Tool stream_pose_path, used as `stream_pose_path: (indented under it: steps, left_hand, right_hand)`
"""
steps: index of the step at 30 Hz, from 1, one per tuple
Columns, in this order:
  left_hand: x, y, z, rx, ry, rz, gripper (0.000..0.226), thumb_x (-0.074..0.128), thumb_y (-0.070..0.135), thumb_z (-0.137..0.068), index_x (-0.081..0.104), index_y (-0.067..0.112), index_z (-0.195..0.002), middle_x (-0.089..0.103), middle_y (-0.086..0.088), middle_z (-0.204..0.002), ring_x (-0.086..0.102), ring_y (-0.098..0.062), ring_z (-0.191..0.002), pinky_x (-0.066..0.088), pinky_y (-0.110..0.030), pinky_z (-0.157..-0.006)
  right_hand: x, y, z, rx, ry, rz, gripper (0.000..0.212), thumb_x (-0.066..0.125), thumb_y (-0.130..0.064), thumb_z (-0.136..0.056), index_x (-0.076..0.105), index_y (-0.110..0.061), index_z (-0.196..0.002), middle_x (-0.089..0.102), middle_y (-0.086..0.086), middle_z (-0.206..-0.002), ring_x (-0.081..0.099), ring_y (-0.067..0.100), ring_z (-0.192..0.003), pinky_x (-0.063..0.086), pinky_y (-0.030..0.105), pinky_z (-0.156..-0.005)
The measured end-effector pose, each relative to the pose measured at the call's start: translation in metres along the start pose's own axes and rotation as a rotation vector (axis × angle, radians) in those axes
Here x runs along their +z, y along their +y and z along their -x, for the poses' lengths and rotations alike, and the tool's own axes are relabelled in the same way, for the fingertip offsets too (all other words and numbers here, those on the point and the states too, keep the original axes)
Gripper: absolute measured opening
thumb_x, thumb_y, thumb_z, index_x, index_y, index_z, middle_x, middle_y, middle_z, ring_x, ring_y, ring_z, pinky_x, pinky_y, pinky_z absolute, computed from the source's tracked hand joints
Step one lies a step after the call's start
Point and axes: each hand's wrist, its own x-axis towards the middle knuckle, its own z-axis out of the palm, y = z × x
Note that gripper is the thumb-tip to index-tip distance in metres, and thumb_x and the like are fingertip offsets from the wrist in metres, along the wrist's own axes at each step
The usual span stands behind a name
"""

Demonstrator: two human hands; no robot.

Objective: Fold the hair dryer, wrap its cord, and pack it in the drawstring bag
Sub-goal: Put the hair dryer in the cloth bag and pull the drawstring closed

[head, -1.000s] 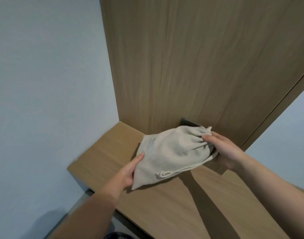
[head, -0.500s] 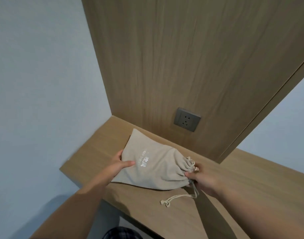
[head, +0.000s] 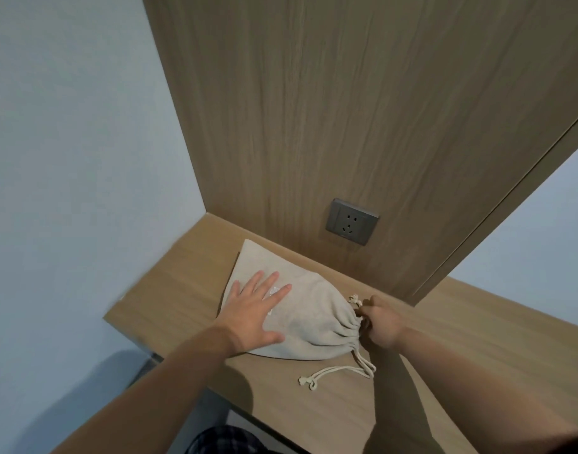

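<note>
The beige drawstring bag lies bulging on the wooden shelf, its mouth gathered shut and pointing right. My left hand rests flat on the bag's left half, fingers spread over a pale printed logo. At the gathered mouth, my right hand is closed around the neck of the bag. One loop of drawstring trails onto the shelf in front, ending in a knot. The hair dryer and its cord are hidden from sight.
A grey wall socket sits in the wood panel just behind the bag. A pale wall closes the left side. The shelf's front edge runs close below the bag, with dark checked fabric under it.
The bag has come down from mid-air onto the shelf. My left hand has let go of its edge and now lies flat on top. The right hand stays at the mouth.
</note>
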Motion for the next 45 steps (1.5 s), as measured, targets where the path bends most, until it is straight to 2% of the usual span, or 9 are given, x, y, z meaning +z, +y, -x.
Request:
stream_pose_path:
  steps: [8,12,17,23,29,33,36,39,45]
  left_hand:
    - [0.0,-0.015,-0.007,0.038,-0.042,-0.088,0.101,0.063,0.049,-0.08,-0.013,0.045,-0.146,-0.017,0.009,-0.158,-0.016,-0.019,-0.145,0.004,-0.051,-0.116]
    - [0.001,-0.02,-0.01,0.049,-0.04,-0.056,0.102,0.063,0.051,-0.078,-0.014,0.046,-0.145,-0.016,0.01,-0.159,-0.013,-0.018,-0.146,0.008,-0.049,-0.117]
    - [0.0,-0.026,-0.016,0.045,-0.068,-0.009,0.107,0.066,0.053,-0.075,-0.015,0.046,-0.145,-0.013,0.01,-0.159,-0.008,-0.018,-0.146,0.014,-0.049,-0.117]
    - [-0.001,-0.027,-0.016,0.038,-0.078,-0.016,0.108,0.067,0.052,-0.075,-0.014,0.045,-0.145,-0.012,0.009,-0.159,-0.006,-0.019,-0.146,0.016,-0.047,-0.117]
    - [-0.007,-0.026,-0.012,0.061,-0.078,-0.06,0.099,0.061,0.045,-0.079,-0.011,0.044,-0.147,-0.007,0.008,-0.16,-0.005,-0.019,-0.146,0.014,-0.047,-0.118]
    - [-0.012,-0.026,-0.011,0.029,-0.104,-0.114,0.097,0.057,0.04,-0.081,-0.014,0.041,-0.147,-0.016,0.007,-0.159,-0.015,-0.02,-0.146,0.004,-0.052,-0.118]
    - [-0.013,-0.013,-0.008,-0.033,-0.055,-0.117,0.088,0.047,0.045,-0.085,-0.016,0.041,-0.146,-0.025,0.003,-0.157,-0.023,-0.023,-0.143,-0.003,-0.055,-0.115]
    - [-0.005,0.007,-0.008,-0.043,-0.011,-0.055,0.075,0.032,0.06,-0.09,-0.015,0.045,-0.145,-0.025,0.002,-0.157,-0.023,-0.025,-0.144,-0.003,-0.055,-0.114]
    - [0.006,0.006,-0.011,-0.103,-0.052,-0.141,0.066,0.028,0.064,-0.092,-0.002,0.044,-0.147,-0.011,0.004,-0.16,-0.005,-0.029,-0.146,0.018,-0.06,-0.11]
  right_hand:
    - [-0.045,0.036,0.051,0.032,-0.16,-0.359,0.021,0.052,-0.029,-0.071,0.07,-0.018,-0.076,0.056,0.002,-0.123,0.048,0.019,-0.12,0.036,0.035,-0.108]
    - [-0.055,0.03,0.078,0.026,-0.4,-0.295,0.024,0.052,-0.046,-0.077,0.059,-0.023,-0.073,0.059,0.001,-0.082,0.056,0.02,-0.085,0.045,0.038,-0.085]
    - [0.002,-0.018,0.074,0.3,-0.057,-0.371,0.07,0.067,-0.068,-0.065,0.045,-0.015,-0.103,0.058,0.001,-0.101,0.056,0.018,-0.089,0.041,0.029,-0.071]
    - [0.041,-0.044,0.068,0.474,0.235,-0.431,0.021,0.061,-0.022,-0.078,0.049,-0.013,-0.093,0.066,0.011,-0.098,0.062,0.033,-0.094,0.051,0.037,-0.073]
    - [-0.006,0.019,0.058,0.275,-0.016,-0.122,0.027,0.049,-0.01,-0.082,0.069,-0.015,-0.099,0.069,0.009,-0.1,0.064,0.026,-0.099,0.045,0.027,-0.077]
    - [-0.039,0.06,0.074,0.269,0.06,-0.559,0.016,0.054,0.001,-0.079,0.06,-0.01,-0.069,0.062,0.013,-0.074,0.059,0.024,-0.069,0.047,0.034,-0.065]
    - [-0.024,0.054,0.082,0.305,0.162,-0.658,0.013,0.058,-0.005,-0.085,0.058,-0.014,-0.095,0.065,0.014,-0.103,0.06,0.02,-0.081,0.048,0.03,-0.072]
    - [0.009,0.012,0.074,0.199,0.124,-0.743,0.067,0.069,-0.02,-0.081,0.035,-0.016,-0.139,0.048,0.006,-0.135,0.047,0.022,-0.125,0.037,0.037,-0.107]
    - [0.026,-0.056,0.039,0.051,0.14,-0.512,0.096,0.073,-0.04,-0.071,0.017,-0.027,-0.148,0.045,0.003,-0.137,0.043,0.023,-0.128,0.038,0.037,-0.105]
